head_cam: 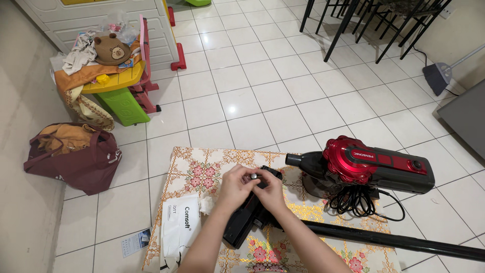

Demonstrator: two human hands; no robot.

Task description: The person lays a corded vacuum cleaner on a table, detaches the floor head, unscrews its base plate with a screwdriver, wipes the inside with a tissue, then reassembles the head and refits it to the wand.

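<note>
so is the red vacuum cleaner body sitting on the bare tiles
No, the red vacuum cleaner body rests on the floral cloth spread over the tiled floor, right of both hands.

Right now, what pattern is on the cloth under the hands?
Cream cloth with pink-and-red flower and gold lattice print; head view.

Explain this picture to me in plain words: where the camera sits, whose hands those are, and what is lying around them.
The camera sits on a person's head and looks down, so both arms belong to the wearer. The left hand and right hand grip a black vacuum floor head lying on a flowered cloth spread over the tiled floor. Beside it stand a red and black vacuum cleaner with its coiled cord, and a long black tube. A white packet lies at the left. Farther off are a maroon bag and a small plastic table.
</note>
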